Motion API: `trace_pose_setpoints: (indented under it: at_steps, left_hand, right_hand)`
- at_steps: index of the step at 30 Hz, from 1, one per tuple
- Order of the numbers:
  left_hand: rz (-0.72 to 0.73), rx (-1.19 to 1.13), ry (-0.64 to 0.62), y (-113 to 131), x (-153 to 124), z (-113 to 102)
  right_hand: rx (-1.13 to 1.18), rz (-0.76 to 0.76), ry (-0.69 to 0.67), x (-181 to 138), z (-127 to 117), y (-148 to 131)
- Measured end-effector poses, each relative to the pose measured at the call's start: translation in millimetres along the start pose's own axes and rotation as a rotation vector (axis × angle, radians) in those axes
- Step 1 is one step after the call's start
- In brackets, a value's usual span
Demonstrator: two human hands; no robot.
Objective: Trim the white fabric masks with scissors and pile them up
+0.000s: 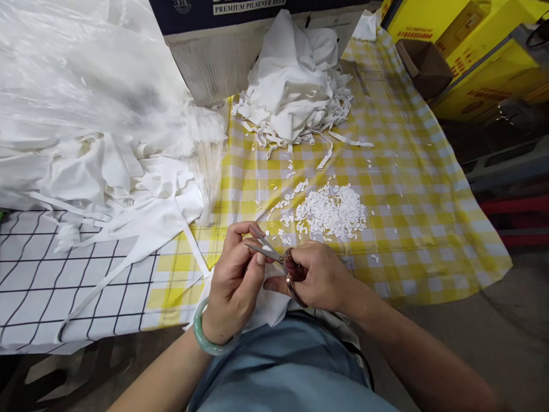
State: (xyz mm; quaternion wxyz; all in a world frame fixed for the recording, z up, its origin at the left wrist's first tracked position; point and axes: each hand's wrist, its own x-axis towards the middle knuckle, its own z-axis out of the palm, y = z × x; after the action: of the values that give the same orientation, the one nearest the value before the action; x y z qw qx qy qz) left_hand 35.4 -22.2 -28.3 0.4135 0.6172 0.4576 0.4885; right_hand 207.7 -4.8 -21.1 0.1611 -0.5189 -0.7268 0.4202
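My right hand point(315, 274) grips a pair of scissors point(279, 258) by the handle loops, the blades parted and pointing left. Pinched in my left hand point(238, 280) is the end of a white fabric strap, right between the blades; its tip is mostly hidden by the fingers. White cloth point(274, 300) hangs below both hands onto my lap. A green bangle point(206, 335) circles my left wrist. Just beyond the hands lies a heap of small white snippets point(332, 212) on the yellow checked tablecloth point(403, 229).
At left, white strapped fabric pieces point(158, 200) spill from a clear plastic bag point(86, 74). Another pile of white pieces point(295, 86) rests against a cardboard beer box point(210, 63) at the back. Yellow boxes point(467, 74) stand at the right, past the table's edge.
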Motion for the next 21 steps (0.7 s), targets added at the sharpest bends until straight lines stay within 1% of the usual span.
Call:
trace_pose_setpoints:
  at_steps: [4, 8, 10, 12, 14, 15, 16, 18, 19, 20, 21]
  left_hand:
    - [0.015, 0.023, -0.063, 0, 7, 6]
    - [0.013, 0.031, -0.126, -5, 14, 12]
    - [0.007, 0.023, -0.133, -8, 14, 15]
    - [-0.021, 0.009, -0.117, -8, 11, 18]
    - [-0.045, -0.035, -0.104, -3, 6, 21]
    - [-0.045, -0.073, -0.127, 0, 4, 22]
    - [-0.034, -0.117, -0.179, 4, 2, 21]
    - [0.003, -0.192, -0.321, 11, 2, 12]
    - [0.011, -0.202, -0.354, 12, 3, 4]
    - [0.008, -0.182, -0.341, 11, 4, -8]
    - [-0.002, -0.127, -0.297, 9, 5, -23]
  right_hand:
    - [-0.014, 0.077, 0.025, -7, -4, 6]
    - [-0.033, 0.132, 0.065, -14, -7, 19]
    - [-0.019, 0.185, 0.081, -16, -9, 27]
    - [0.042, 0.231, 0.130, -19, -8, 34]
    - [0.175, 0.200, 0.194, -22, -5, 36]
    - [0.254, 0.159, 0.208, -23, -3, 35]
    - [0.327, 0.111, 0.197, -24, 0, 33]
    - [0.414, 0.045, 0.138, -27, 6, 27]
    - [0.415, 0.043, 0.131, -28, 8, 23]
    - [0.398, 0.051, 0.150, -29, 9, 21]
    - [0.372, 0.062, 0.185, -31, 8, 19]
